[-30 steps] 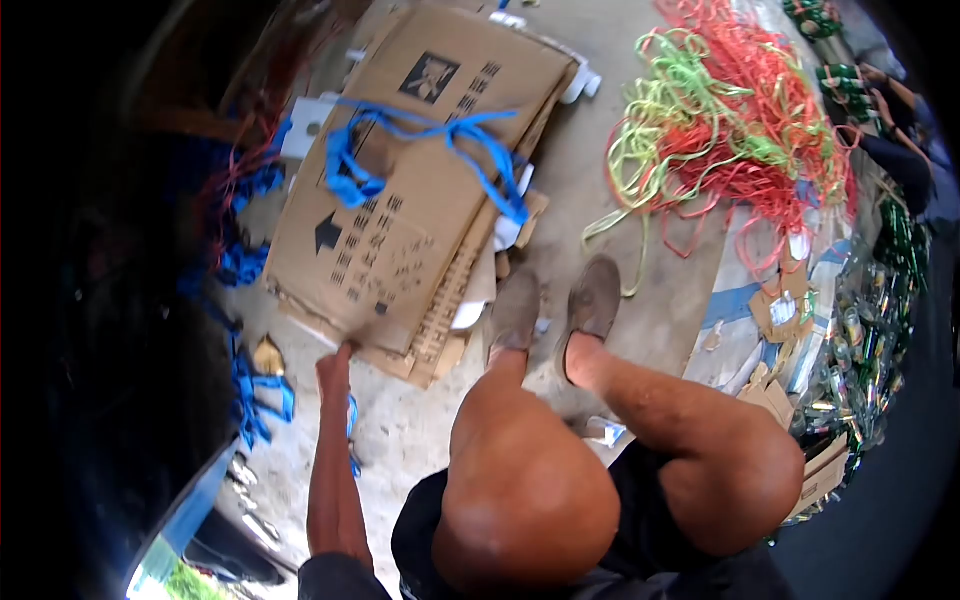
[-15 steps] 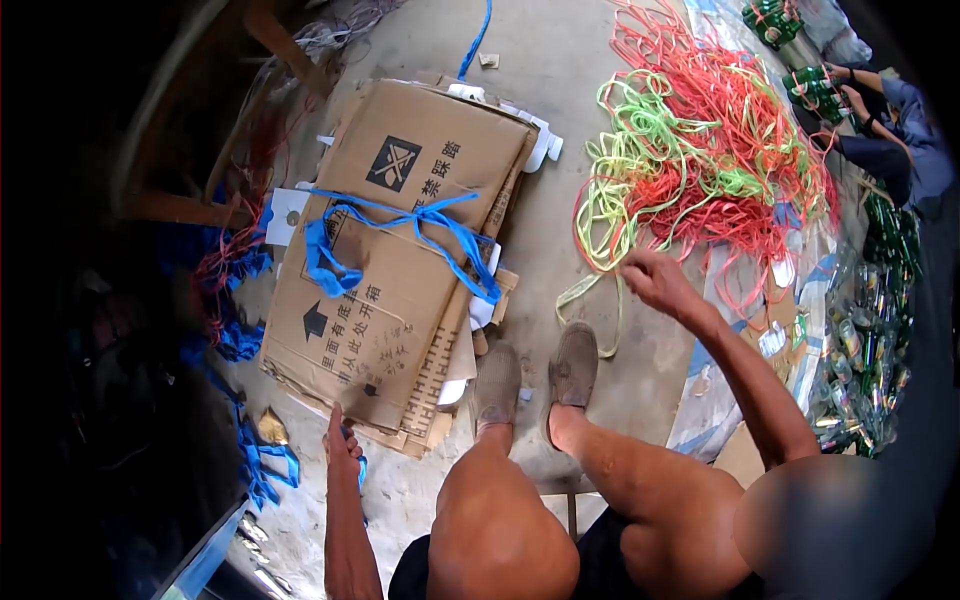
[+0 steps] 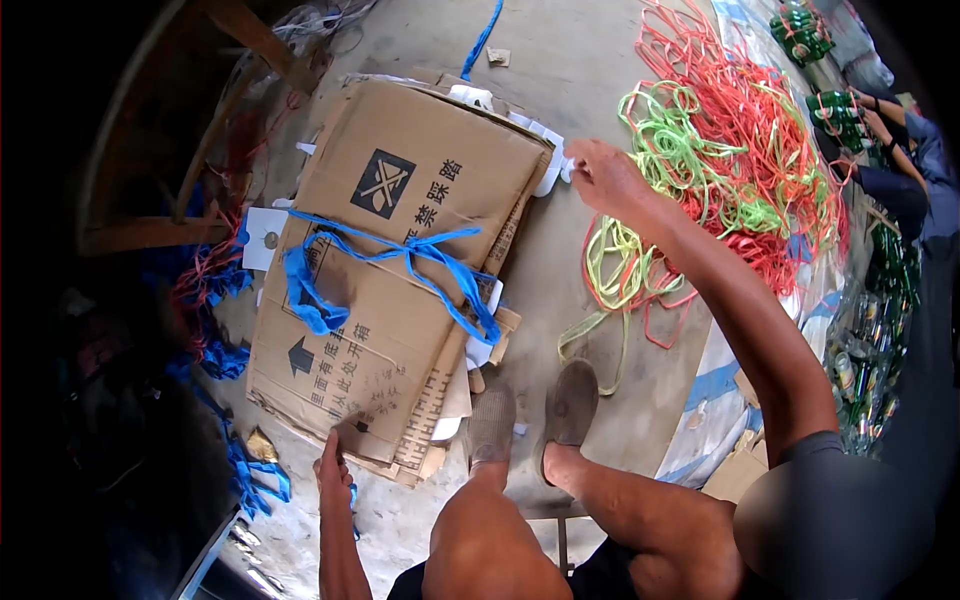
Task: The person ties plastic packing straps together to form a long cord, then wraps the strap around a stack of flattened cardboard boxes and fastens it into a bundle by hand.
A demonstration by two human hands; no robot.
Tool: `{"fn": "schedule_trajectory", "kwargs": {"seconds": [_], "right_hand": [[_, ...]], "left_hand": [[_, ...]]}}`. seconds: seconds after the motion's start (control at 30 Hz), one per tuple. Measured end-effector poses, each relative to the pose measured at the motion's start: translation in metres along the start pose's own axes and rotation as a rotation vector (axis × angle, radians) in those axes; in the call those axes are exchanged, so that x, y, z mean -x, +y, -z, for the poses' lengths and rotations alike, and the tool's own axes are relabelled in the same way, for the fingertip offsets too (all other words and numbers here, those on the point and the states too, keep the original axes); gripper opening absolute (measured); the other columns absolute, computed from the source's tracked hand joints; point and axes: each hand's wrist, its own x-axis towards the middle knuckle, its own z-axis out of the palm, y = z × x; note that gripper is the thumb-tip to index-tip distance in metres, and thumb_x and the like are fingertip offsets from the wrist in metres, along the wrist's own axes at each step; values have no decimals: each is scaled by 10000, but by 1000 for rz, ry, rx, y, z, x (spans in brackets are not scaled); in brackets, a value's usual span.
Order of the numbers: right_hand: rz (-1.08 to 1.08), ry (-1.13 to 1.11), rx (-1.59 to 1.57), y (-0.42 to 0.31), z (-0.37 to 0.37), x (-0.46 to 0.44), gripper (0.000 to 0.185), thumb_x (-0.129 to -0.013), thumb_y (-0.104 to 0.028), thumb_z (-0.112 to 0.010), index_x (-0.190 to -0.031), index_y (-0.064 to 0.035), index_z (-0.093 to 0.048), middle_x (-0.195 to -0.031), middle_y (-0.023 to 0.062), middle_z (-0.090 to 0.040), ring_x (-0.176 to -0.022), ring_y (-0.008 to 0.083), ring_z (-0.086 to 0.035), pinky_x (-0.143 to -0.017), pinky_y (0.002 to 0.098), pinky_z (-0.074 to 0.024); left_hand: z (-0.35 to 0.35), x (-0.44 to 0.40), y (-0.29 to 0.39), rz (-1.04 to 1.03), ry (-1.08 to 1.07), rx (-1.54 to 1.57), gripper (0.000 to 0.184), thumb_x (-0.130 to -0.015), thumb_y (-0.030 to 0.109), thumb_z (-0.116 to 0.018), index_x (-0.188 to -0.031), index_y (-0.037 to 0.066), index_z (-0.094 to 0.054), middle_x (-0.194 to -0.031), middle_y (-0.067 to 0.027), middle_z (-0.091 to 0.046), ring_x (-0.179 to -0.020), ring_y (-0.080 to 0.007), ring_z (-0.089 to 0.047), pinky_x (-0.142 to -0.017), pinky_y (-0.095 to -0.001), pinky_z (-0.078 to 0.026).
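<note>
A single camera on the wearer's head gave the view, looking forward and steeply down from above the bent knees (image 3: 490, 550), which filled the bottom edge. The knees and the right forearm (image 3: 745, 315) were nearest the lens and loomed large; the shoes (image 3: 573, 405) and the floor (image 3: 560, 75) lay farther below. The cardboard stack (image 3: 405, 275) fell left of centre, the tangle of straps (image 3: 735, 165) to the upper right, and a co-worker (image 3: 936, 175) appeared smaller at the far right edge. The wide lens curved the margins, with dark borders closing in at both sides.
</note>
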Motion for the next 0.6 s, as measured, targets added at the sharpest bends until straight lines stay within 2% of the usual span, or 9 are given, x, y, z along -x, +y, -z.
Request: {"fn": "schedule_trajectory", "kwargs": {"seconds": [0.07,0.17,0.3,0.33,0.43,0.47,0.57,0.6], "right_hand": [[-50,6,24,-2,-6,-32,313,-891,-94,-607,-1199,-51,-644,-1178,240,-645,-1046,454,-657,-902,527,-537],[10,68,155,-3,-17,-84,344,-894,-66,-580,-1231,-37,-645,-1132,216,-660,-1044,435,-658,-922,506,-540],[6,39,175,-16,-28,-149,469,-893,-76,-590,-1361,-114,-606,-1296,197,-617,-1157,403,-649,-947,494,-548],[-3,14,203,-19,-33,-164,543,-886,-45,-579,-1419,-143,-582,-1293,180,-625,-1178,389,-650,-952,487,-552],[49,-3,193,-21,-47,-201,567,-872,6,-554,-1418,-144,-581,-1318,166,-624,-1182,385,-650,-955,479,-554],[33,-30,218,-21,-53,-211,626,-865,38,-540,-1461,-155,-550,-1344,159,-621,-1198,388,-647,-950,475,-558],[-77,-149,182,-32,-61,-231,672,-873,41,-537,-1505,-188,-517,-1347,169,-646,-1212,384,-649,-946,478,-561],[-24,-124,241,-32,-67,-237,694,-884,40,-531,-1525,-223,-502,-1328,181,-674,-1220,382,-650,-952,483,-559]], "left_hand": [[-2,-2,-1,3,7,24,513,-852,506,-841,-724,178,-468,-622,66,-363,-451,-57,-282,-382,-245,-191],[-1,-9,-3,24,17,30,502,-852,493,-850,-720,178,-482,-617,70,-364,-446,-53,-280,-376,-244,-186],[-4,-11,-2,44,25,67,446,-877,441,-843,-741,163,-522,-622,69,-374,-446,-50,-280,-370,-244,-184],[-6,-7,2,41,17,72,426,-880,425,-844,-753,156,-539,-623,70,-370,-451,-50,-281,-374,-244,-187],[-6,-15,-5,48,52,98,410,-881,414,-845,-763,153,-552,-620,73,-362,-458,-51,-281,-379,-244,-190],[-6,-18,-7,62,62,106,411,-882,400,-847,-758,155,-542,-615,77,-347,-464,-49,-273,-384,-244,-188],[-10,-14,-6,58,71,122,423,-882,396,-847,-738,162,-525,-609,81,-332,-466,-47,-264,-387,-245,-181],[-11,-13,-6,59,75,122,430,-882,397,-848,-730,165,-519,-608,82,-328,-466,-47,-260,-389,-246,-179]]}}
